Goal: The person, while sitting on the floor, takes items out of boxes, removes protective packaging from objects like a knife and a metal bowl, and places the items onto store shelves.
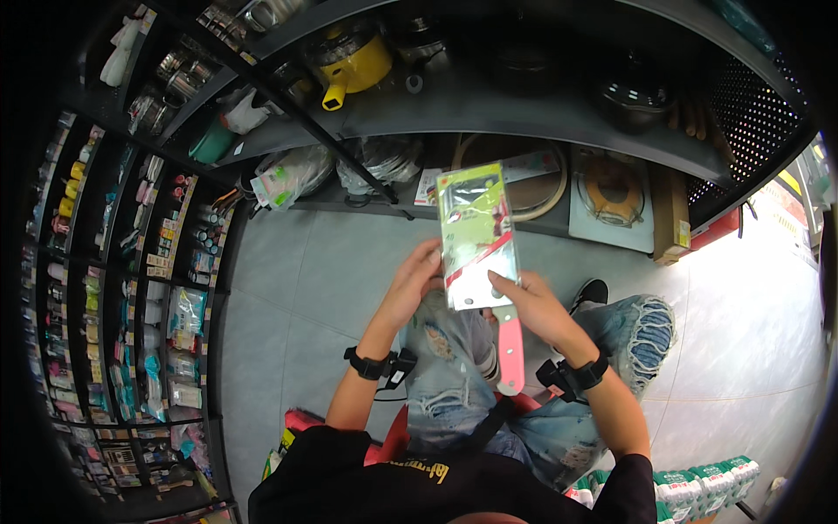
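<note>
A packaged kitchen cleaver with a pink handle is held upright in front of me, its blade inside a clear and green package that bears writing. My right hand grips its lower right edge, with the thumb across the front of the package. At the left edge is my left hand, its fingers against the side and partly hidden behind the package. The pink handle hangs down over my lap, below the package.
Ahead, a dark shelf holds a yellow pot and a lidded pot. Beneath it stand bagged cookware, a round wooden board and a cardboard box. Stocked racks line the left. Bottle packs stand at lower right.
</note>
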`<state>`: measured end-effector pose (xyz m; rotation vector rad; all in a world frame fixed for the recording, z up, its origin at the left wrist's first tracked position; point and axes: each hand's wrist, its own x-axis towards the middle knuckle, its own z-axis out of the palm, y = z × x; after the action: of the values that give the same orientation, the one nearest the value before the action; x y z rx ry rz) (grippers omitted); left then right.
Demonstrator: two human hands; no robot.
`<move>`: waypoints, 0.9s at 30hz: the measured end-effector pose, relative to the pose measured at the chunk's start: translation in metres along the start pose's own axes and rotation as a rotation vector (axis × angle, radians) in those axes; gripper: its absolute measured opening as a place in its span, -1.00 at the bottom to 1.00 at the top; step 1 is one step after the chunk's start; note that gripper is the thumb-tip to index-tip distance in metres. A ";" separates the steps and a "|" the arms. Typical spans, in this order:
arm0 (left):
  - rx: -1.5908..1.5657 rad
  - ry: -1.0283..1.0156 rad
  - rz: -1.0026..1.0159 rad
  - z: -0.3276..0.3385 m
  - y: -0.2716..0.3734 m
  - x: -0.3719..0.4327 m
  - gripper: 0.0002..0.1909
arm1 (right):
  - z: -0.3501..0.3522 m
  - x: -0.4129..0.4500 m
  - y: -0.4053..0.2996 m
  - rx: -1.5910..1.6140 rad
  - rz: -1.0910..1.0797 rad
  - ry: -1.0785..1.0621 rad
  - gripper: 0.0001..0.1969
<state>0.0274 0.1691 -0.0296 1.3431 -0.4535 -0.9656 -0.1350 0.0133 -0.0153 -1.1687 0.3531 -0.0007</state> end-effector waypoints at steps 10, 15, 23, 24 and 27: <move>-0.043 0.213 0.175 -0.007 0.017 -0.013 -0.84 | 0.010 0.002 -0.001 0.095 -0.053 -0.077 -0.62; 0.032 0.267 0.305 0.002 0.042 -0.023 -0.81 | 0.007 0.004 0.010 0.061 -0.082 -0.195 -0.49; 0.273 0.096 0.365 0.025 0.065 -0.048 -0.71 | 0.008 -0.006 0.010 0.213 0.051 -0.075 -0.47; 0.343 0.122 0.401 0.029 0.072 -0.054 -0.70 | 0.006 -0.005 0.010 0.252 0.046 0.000 -0.50; 0.350 -0.044 0.479 0.050 0.097 -0.094 -0.62 | -0.005 -0.004 0.016 0.163 0.020 0.070 -0.46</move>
<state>-0.0319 0.2069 0.0962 1.4315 -0.9623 -0.5309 -0.1434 0.0158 -0.0301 -1.0051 0.4184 -0.0525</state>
